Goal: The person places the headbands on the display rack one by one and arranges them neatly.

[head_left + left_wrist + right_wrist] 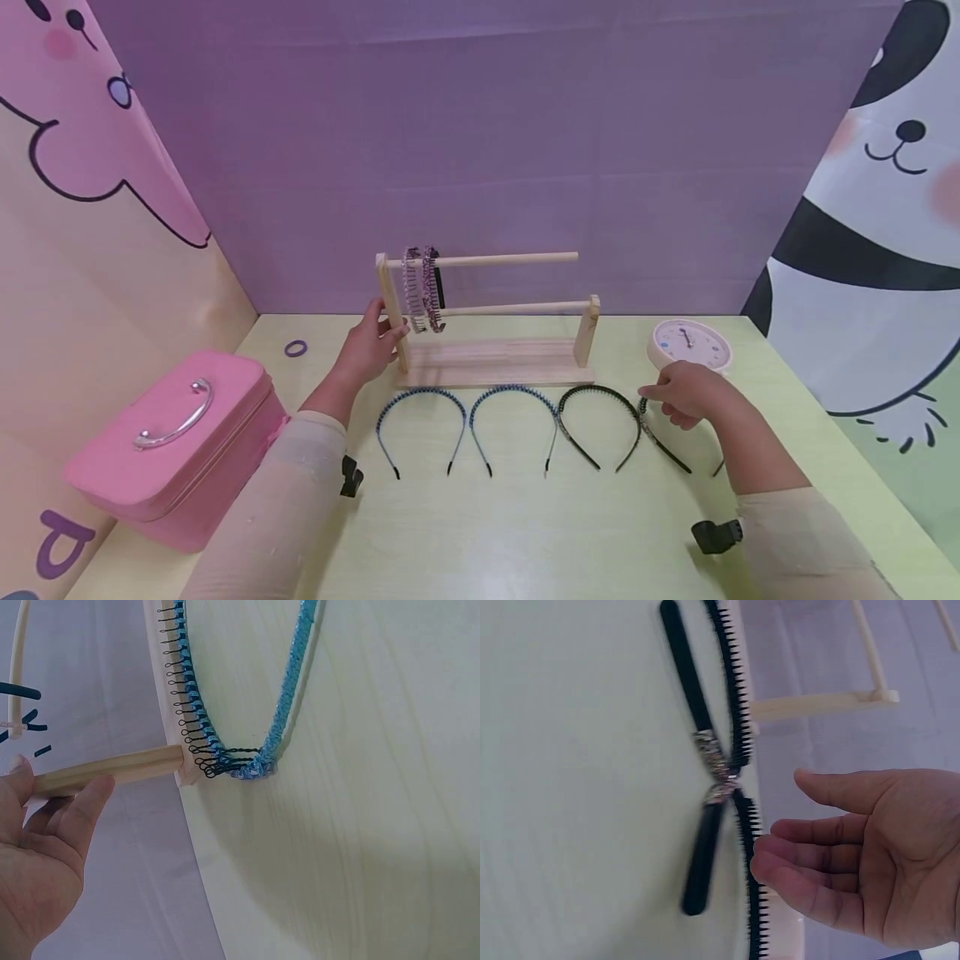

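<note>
A creased purple backdrop [480,150] rises behind a pale wood-grain tabletop [465,533], flanked by 2 cartoon-printed side panels [877,258]

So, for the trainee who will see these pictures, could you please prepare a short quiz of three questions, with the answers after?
1. Counting: how many headbands lie in the row on the table, and in which colours?
2. Open question: what does the left hand grip?
3. True or false: the right hand holds the handle of the pink case.

Key:
1. Four: two blue and two black.
2. The left upright of the wooden rack.
3. False; it is at the rightmost headband of the row.
</note>
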Tool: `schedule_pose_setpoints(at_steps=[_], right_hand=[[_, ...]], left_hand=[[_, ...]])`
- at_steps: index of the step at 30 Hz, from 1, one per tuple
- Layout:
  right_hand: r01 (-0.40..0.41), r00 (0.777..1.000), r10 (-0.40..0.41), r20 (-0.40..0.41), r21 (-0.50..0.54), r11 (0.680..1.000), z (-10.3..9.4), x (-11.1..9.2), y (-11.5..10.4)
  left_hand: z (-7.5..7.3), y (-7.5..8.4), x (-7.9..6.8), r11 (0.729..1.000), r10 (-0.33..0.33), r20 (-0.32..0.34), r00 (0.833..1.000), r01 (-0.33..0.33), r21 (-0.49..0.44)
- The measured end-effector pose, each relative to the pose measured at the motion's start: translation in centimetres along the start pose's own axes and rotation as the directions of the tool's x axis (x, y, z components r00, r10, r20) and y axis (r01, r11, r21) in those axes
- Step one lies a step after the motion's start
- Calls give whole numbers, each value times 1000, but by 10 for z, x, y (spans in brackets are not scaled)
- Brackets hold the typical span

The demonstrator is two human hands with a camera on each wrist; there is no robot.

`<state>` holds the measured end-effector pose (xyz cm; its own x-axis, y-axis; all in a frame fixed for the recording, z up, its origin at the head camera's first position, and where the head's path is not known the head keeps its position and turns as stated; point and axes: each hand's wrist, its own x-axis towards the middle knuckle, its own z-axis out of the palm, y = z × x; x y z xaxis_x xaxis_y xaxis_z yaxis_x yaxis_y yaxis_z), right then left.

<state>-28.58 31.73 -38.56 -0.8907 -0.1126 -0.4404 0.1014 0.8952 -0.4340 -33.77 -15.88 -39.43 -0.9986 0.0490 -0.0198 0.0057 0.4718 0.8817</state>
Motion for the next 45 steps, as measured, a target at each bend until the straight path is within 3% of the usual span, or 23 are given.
schedule_pose_setpoints(at_steps=[6,13,19,26,31,37,45], right_hand=[[-60,998,58,37,46,997,8,10,5],[-4,999,2,34,71,997,15,11,9],[-3,999,-5,48,155,988,16,10,12],[5,999,-11,33,172,985,9,3,7],[54,999,-52,-16,172,984,0,-2,3],[131,991,-119,-66,242,961,-9,-12,-5],[288,955,-244,-167,350,891,-21,-25,-22]], left_hand=[[2,-2,2,1000,-4,2,1000,4,-10],[3,0,1,1000,-2,-1,1000,2,-7],[1,2,-1,1000,-10,0,1000,10,-8],[0,3,-1,1000,-19,2,1000,19,-7],[0,1,0,1000,-20,-1,1000,20,-8],[0,0,1,1000,-21,1,1000,21,-12],[0,0,1,1000,-19,0,1000,19,-8]])
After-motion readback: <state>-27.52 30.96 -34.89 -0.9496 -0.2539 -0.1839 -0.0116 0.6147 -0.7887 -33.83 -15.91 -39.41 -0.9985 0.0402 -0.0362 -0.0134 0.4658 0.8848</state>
